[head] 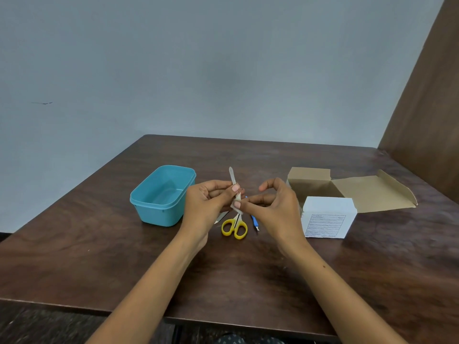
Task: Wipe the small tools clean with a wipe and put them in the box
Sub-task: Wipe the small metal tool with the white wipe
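The small metal tool (232,176) is up in the air over the middle of the table (99,256), with its tip pointing up. The left hand (207,198) holds it, with the thumb and fingers curled around its lower part. The right hand (270,202) pinches a little white wipe (237,201) around the tool just under the left thumb. The other right fingers arch up and do not touch anything.

So the job looks like it is at the wiping step, near the start. The blue box (162,194) sits on the left side, just beside the left hand, and nothing shows inside it. No tool is in the box yet, as far as one can see.

Three more tools lie on the table under the hands. There is one pair of yellow scissors (234,227), one blue stick tool (254,220) just to its right, and one silver tip (221,216) peeking out to its left, mostly hidden by the left hand. It is too hidden to tell what it is. That makes four tools: one being wiped, and three that likely need wiping.

On the right is one white cardboard box (327,217) with small print, and behind it one open brown cardboard box (310,182) with its flap lying flat. Only one wipe can be seen.
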